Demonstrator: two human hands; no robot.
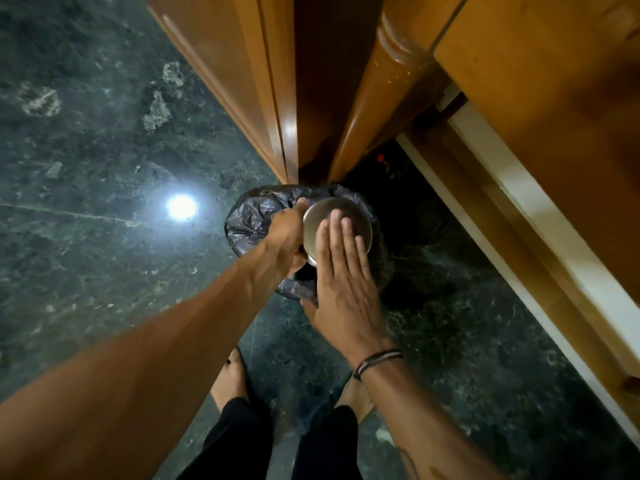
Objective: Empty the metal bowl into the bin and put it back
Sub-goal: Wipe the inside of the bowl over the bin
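Out on the left, the ceiling light's reflection (pixel 181 207) glared off the dark green marble floor (pixel 86 133). Moving in, the left hand (pixel 285 233) was closed around the near-left rim of the steel bowl (pixel 337 216), thumb over the edge, holding it directly above the bin lined with a black bag (pixel 249 220). The bowl looked tipped over, its base turned up toward the camera, though whether anything was left inside could not be seen. And there was the right hand (pixel 343 282), flat and wide open, fingers (pixel 336 230) laid together across the bowl's upturned bottom, gripping nothing, probably tapping it out. Bowl sat straight ahead of both hands, over the bin's mouth; the left had the only real grip, so carrying it back fell to that hand. Rightward, the wooden cabinet (pixel 536 98) ran along the floor.
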